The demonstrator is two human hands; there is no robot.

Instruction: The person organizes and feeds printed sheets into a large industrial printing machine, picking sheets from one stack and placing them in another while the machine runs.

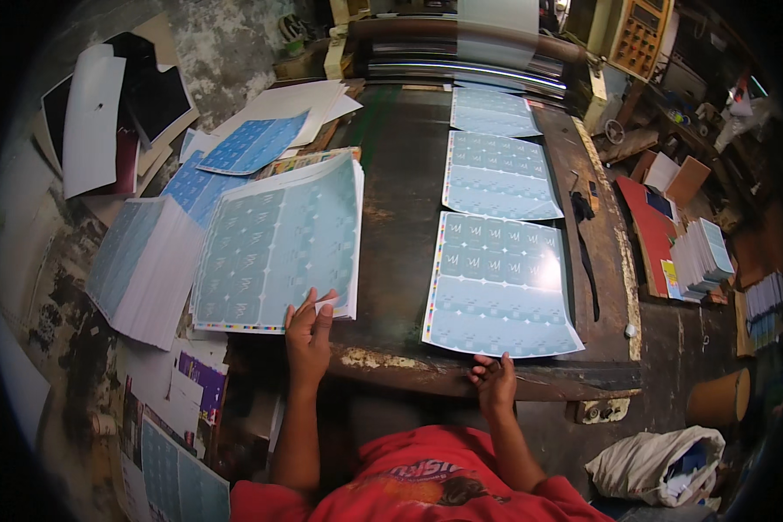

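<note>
My left hand [308, 335] is at the front right corner of a thick stack of printed sheets [270, 244], its thumb and fingers closed on a turned-up sheet corner. The stack's top sheet is pale blue-green with rows of card-like panels and a strip of colour marks along the front. My right hand [496, 383] sits just under the front edge of a similar printed sheet [500, 287]. Its fingers are loosely curled and apart, with the tips close to that edge; whether they touch it is hard to tell. That nearest sheet lies flat on a dark belt [391, 226].
Two more printed sheets [500, 174] lie behind in line, leading to a roller machine [470, 70]. A control panel [642, 30] stands at back right. Another sheet pile [143, 270] leans at left. A white sack [661, 465] and a brown bin [718, 398] are at lower right.
</note>
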